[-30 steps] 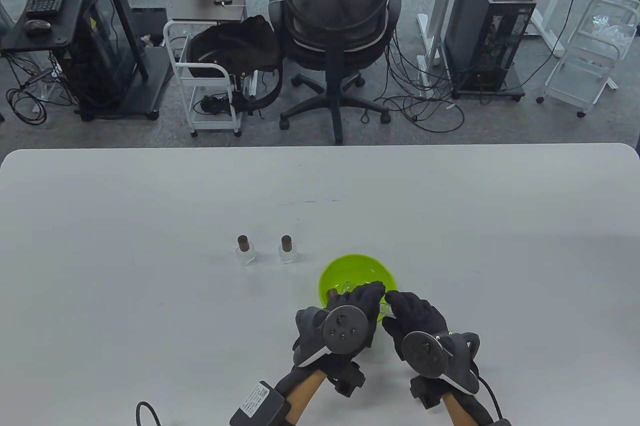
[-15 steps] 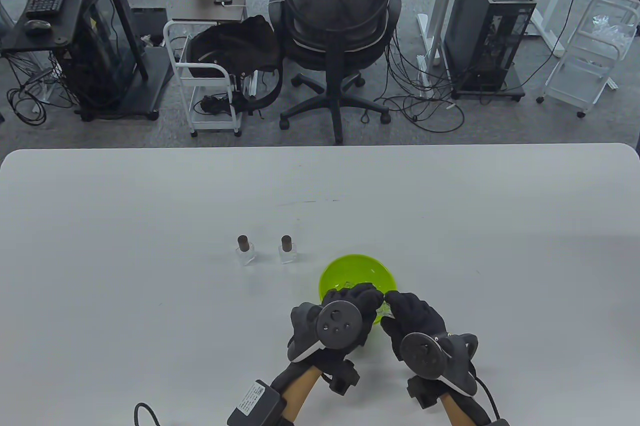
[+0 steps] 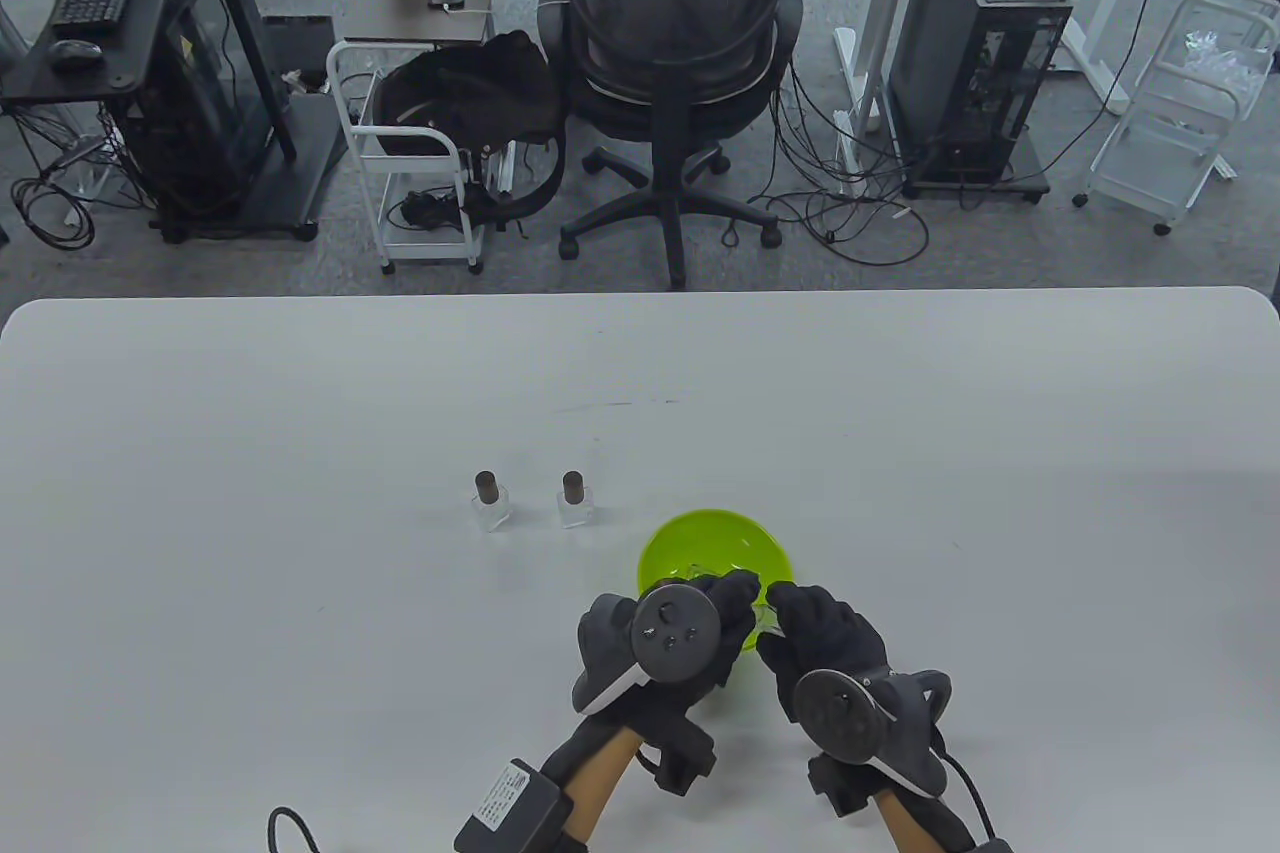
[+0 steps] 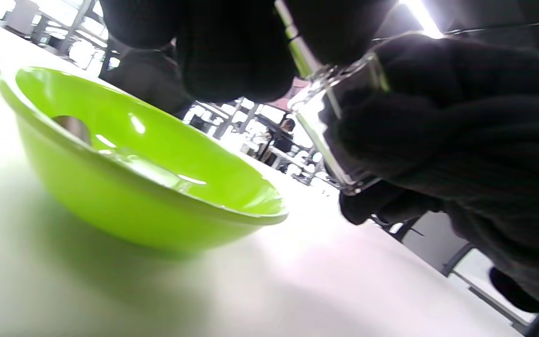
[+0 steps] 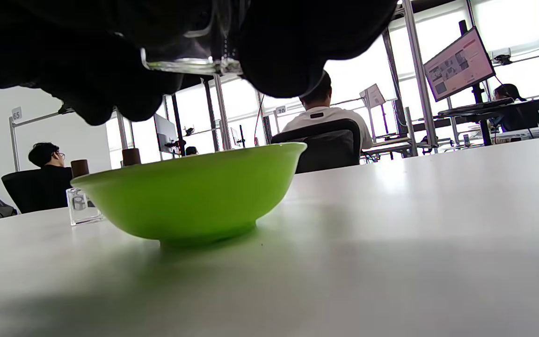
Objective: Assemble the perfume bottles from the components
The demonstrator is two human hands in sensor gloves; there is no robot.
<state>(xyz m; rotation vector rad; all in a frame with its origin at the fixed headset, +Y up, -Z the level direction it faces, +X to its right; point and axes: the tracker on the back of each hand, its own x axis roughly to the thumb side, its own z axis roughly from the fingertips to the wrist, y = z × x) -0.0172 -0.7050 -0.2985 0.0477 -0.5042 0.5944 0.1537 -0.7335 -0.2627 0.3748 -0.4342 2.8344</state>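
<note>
Pinching a small clear glass bottle (image 4: 339, 135) between curled fingers and thumb, the right hand (image 3: 830, 638) holds it in the air just off the near rim of the green bowl (image 3: 700, 533). The left wrist view shows the square glass body wedged in that grip; the right wrist view shows its flat base (image 5: 190, 63) hanging above the table (image 3: 300, 453). The left hand (image 3: 700, 623) sits close at nine o'clock of the right one, fingers curled toward the bottle's top. Whether it holds a cap there I cannot tell, as its own fingers hide the spot.

Outward, the bowl stands at twelve o'clock of both hands, with a brown cap (image 4: 70, 127) and some clear pieces still lying inside. Further on, at about eleven o'clock, two finished bottles (image 3: 490, 501) (image 3: 575, 499) stand upright side by side, each with a brown cap, well apart from the bowl.

The bottle should be light, rigid and smooth, so likely slippery against glove fabric and liable to chip if dropped. Taking it by the flat side faces, low on the body, looks soundest, leaving the neck free. The cap, small and stiff, probably wants a fingertip pinch round its sides, pressed or twisted straight down.
</note>
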